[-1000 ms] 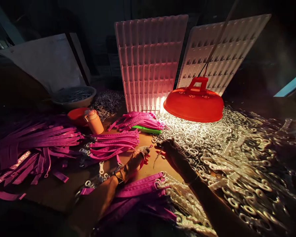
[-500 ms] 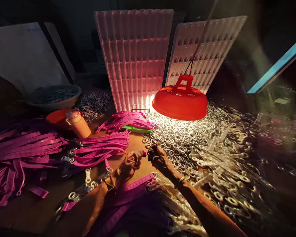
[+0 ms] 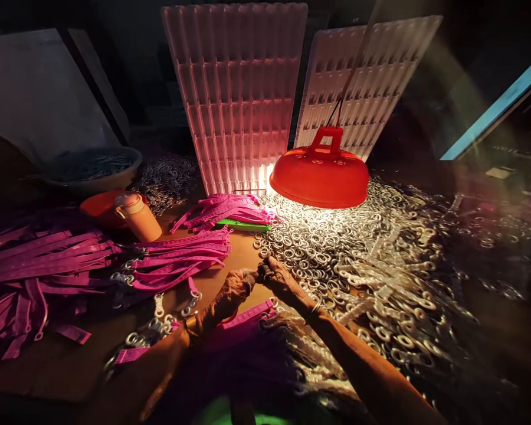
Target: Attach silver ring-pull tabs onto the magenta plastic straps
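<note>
In front of the red lamp [image 3: 321, 178], likely for its light, my left hand [image 3: 235, 288] and right hand [image 3: 282, 282] meet, curled; what they hold I cannot tell. Rings [image 3: 315, 251] lie under it, pink straps [image 3: 181, 258] leftward.

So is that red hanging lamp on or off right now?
On: bright light spills from under the red hanging lamp onto the pile of rings below.
</note>
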A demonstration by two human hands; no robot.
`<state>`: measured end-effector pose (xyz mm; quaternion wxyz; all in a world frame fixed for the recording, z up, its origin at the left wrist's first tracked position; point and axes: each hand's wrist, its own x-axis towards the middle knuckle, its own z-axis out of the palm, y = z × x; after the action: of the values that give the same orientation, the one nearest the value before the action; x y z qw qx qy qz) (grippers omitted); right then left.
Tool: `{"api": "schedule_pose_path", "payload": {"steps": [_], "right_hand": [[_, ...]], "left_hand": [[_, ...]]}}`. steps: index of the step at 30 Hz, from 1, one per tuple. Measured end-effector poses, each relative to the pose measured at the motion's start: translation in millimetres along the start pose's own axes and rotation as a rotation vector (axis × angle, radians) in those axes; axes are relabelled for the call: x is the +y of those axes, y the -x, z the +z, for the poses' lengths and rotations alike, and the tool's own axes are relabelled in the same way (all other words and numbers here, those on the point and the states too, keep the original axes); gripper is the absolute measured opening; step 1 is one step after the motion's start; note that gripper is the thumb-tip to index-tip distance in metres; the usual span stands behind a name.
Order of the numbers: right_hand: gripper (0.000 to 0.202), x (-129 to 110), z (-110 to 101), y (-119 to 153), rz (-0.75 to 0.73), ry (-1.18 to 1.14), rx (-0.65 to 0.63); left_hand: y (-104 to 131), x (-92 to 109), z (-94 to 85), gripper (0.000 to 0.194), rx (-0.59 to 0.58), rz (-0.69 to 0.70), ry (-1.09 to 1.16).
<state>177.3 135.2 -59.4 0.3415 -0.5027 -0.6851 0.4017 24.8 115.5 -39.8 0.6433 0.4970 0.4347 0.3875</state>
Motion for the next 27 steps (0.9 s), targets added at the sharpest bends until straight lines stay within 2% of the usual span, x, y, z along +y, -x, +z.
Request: {"api": "schedule_pose_path", "payload": {"steps": [3, 7, 11, 13, 15, 17, 20, 23, 25, 27], "right_hand": [[0.018, -11, -5, -3, -0.102, 0.013, -0.015], [0.026, -43, -18, 3, -0.217, 0.062, -0.138], [0.026, -76, -25, 36, -0.253, 0.285, -0.223], [0.025, -85, -24, 61, -0.233, 0.317, -0.238], [0.027, -88, -21, 87, -0.187, 0.307, -0.261], [0.027, -85, -17, 110, -0.126, 0.277, -0.294], [0.028, -74, -12, 133, -0.029, 0.194, -0.34], [0.031, -65, -6, 141, 0.077, 0.069, -0.345], [0.03, -62, -3, 140, 0.112, 0.015, -0.344], [0.025, -62, 0, 136, 0.097, -0.001, -0.375]], "left_hand": [[7, 13, -0.3, 0.029, 0.009, -0.013, -0.068], [17, 43, -4.8, 0.031, -0.006, -0.102, -0.093], [36, 80, -11.4, 0.032, -0.079, -0.238, -0.194], [50, 89, -12.0, 0.027, -0.15, -0.302, -0.27], [67, 88, -9.3, 0.026, -0.228, -0.344, -0.293], [83, 77, -3.6, 0.029, -0.298, -0.355, -0.232], [102, 51, 6.8, 0.037, -0.295, -0.381, -0.005], [115, 34, 13.9, 0.044, -0.256, -0.333, 0.08], [120, 32, 15.7, 0.045, -0.254, -0.315, 0.049], [121, 34, 16.3, 0.046, -0.246, -0.358, 0.02]]}}
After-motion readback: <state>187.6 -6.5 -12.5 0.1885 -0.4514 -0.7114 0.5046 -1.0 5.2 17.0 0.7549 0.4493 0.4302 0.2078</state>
